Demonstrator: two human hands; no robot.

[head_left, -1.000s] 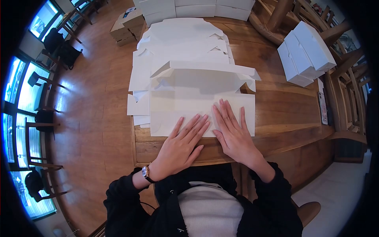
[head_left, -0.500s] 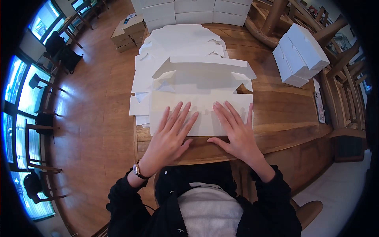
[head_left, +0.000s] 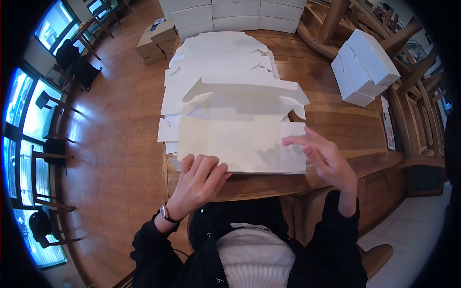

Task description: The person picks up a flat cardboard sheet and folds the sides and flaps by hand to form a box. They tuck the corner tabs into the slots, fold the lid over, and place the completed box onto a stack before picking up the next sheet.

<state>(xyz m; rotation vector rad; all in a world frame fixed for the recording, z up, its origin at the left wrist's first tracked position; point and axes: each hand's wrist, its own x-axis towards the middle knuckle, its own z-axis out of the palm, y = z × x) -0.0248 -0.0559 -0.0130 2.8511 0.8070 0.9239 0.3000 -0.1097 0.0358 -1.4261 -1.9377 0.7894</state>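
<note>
A partly folded white cardboard box blank (head_left: 240, 139) lies at the near side of the table, its far flap standing up. My left hand (head_left: 199, 180) is closed on the blank's near left edge, fingers curled over the top and thumb hidden. At the right edge, my right hand (head_left: 331, 158) is open, its fingers apart and stretched leftward over the right side panel. More flat white blanks (head_left: 216, 53) lie stacked just beyond the one I hold.
Assembled white boxes (head_left: 235, 17) line the back of the wooden table (head_left: 331, 125), and more white boxes (head_left: 362, 67) stand at the right. A phone-like object (head_left: 388, 129) lies by the right edge. Brown cartons (head_left: 156, 41) sit beyond the table's left side.
My left hand has gone from lying flat to gripping the near edge. My right hand has lifted and moved right. The blank has shifted slightly toward me.
</note>
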